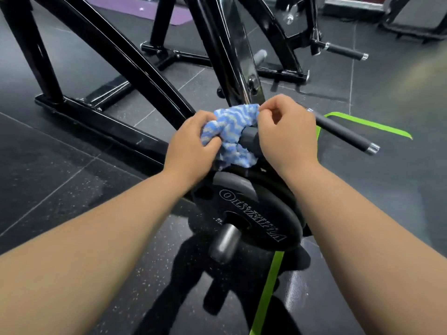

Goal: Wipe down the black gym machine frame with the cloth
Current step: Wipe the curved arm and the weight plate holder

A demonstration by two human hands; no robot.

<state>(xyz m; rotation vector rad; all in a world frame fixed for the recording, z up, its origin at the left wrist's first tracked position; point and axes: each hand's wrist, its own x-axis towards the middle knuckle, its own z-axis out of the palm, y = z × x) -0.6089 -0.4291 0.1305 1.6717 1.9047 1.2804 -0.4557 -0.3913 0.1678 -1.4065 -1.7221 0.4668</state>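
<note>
The blue-and-white cloth [232, 134] lies looped over the black gym machine frame [232, 56] where its post meets the arm, just above the weight plate [249, 209]. The left hand [191, 141] grips 1 bunched end and the right hand [285, 131] pinches the upper edge, likely to cinch it round the tube. The post's long axis rises up and away from the person, and the cloth stretches across it.

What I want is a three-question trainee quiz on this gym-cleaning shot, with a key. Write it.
1. True or false: both the left hand and the right hand hold the blue-and-grey striped cloth.
2. What sits just below the hands? A) purple foam roller B) black round weight plate C) red kettlebell.
3. Fill in: the black foam-covered handle beside the right hand ends in a ____ metal cap.
Key: 1 true; 2 B; 3 chrome.
</note>
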